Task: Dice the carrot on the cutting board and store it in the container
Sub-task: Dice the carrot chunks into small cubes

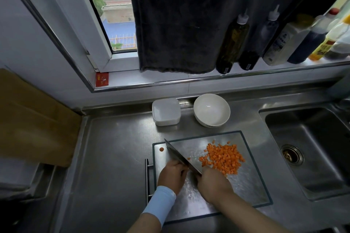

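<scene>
Head view: the right hand is wrapped tight around the handle end of the knife. The handle itself is hidden under the fingers. It's a wide cleaver-type blade that runs diagonally from that hand toward the far-left corner of the cutting board, edge down on it.

The left hand sits right against the left face of the blade with its fingers curled under. Honestly I can't tell if it's pinning any carrot, the knuckles cover everything. There's a light blue sleeve on that wrist.

The diced carrot is a loose heap of small bright orange cubes, fairly even, on the far-right part of the board, just right of the blade. One round carrot slice sits alone at the board's far-left corner.

Behind the board is the container, white translucent plastic with rounded corners. A white bowl stands just to its right.

Right of the board is the sink.

Up on the sill past the board are several bottles and a red sticker. Both have printing on them, but it's too blurry to read.
</scene>
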`<control>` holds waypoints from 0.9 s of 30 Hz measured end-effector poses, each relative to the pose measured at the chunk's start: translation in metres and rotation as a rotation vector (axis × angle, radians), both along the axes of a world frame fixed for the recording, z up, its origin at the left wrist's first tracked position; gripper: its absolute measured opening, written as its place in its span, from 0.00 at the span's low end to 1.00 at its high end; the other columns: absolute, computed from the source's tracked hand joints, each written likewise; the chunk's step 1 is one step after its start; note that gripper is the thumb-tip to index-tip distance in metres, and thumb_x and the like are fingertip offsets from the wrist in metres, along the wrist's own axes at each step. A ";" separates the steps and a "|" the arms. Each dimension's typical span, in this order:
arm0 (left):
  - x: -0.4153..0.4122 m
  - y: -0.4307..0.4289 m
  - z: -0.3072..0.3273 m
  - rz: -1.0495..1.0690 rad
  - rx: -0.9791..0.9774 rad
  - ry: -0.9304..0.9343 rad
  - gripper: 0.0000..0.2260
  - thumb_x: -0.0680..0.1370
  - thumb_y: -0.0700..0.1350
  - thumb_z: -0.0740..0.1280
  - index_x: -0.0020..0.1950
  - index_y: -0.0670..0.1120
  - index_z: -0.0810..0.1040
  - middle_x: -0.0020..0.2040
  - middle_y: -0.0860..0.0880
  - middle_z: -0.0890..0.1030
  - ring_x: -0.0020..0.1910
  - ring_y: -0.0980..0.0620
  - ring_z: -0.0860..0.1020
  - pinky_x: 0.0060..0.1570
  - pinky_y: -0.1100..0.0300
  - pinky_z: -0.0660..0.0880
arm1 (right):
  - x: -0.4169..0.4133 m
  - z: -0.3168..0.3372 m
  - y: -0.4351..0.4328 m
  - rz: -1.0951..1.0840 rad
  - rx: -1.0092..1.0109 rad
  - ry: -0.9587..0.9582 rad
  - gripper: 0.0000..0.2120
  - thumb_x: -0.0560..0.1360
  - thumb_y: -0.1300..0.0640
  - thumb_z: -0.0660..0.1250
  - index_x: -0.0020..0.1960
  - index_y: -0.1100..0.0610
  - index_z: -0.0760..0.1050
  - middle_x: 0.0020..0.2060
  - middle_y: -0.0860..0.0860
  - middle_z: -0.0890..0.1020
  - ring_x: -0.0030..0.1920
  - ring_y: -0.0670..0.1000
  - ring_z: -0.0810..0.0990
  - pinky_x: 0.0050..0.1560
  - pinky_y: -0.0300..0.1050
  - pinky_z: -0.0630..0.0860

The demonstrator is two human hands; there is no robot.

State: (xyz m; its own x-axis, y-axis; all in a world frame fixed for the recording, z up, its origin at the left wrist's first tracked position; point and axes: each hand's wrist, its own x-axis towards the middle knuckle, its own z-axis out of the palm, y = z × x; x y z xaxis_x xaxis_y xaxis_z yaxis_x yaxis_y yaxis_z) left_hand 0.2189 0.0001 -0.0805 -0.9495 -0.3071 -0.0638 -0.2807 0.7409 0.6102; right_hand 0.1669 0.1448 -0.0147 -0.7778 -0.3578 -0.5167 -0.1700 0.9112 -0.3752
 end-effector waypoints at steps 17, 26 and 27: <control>-0.002 0.001 -0.001 -0.005 -0.029 -0.044 0.05 0.74 0.41 0.70 0.42 0.47 0.86 0.45 0.49 0.83 0.43 0.50 0.80 0.44 0.69 0.69 | 0.000 0.002 0.001 -0.012 0.021 -0.066 0.10 0.81 0.50 0.61 0.51 0.54 0.77 0.49 0.52 0.84 0.49 0.53 0.83 0.41 0.41 0.71; -0.001 -0.002 -0.006 0.026 -0.005 -0.008 0.09 0.78 0.45 0.65 0.50 0.49 0.85 0.50 0.51 0.82 0.49 0.52 0.79 0.49 0.73 0.66 | 0.005 0.011 0.008 -0.045 -0.023 -0.049 0.11 0.80 0.47 0.61 0.52 0.53 0.77 0.48 0.50 0.82 0.43 0.51 0.79 0.41 0.43 0.72; -0.001 -0.002 -0.007 0.027 -0.011 -0.004 0.09 0.78 0.45 0.65 0.50 0.49 0.85 0.50 0.50 0.82 0.49 0.51 0.79 0.49 0.72 0.66 | 0.007 0.011 0.010 -0.049 -0.020 -0.052 0.11 0.80 0.47 0.61 0.53 0.53 0.77 0.48 0.50 0.83 0.44 0.51 0.80 0.41 0.43 0.73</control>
State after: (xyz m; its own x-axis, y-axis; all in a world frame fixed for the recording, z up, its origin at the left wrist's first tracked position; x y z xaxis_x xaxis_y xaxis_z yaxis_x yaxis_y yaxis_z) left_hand 0.2181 -0.0023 -0.0870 -0.9405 -0.3337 -0.0644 -0.3036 0.7398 0.6005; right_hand 0.1734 0.1552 -0.0041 -0.7668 -0.3307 -0.5501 -0.1052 0.9102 -0.4005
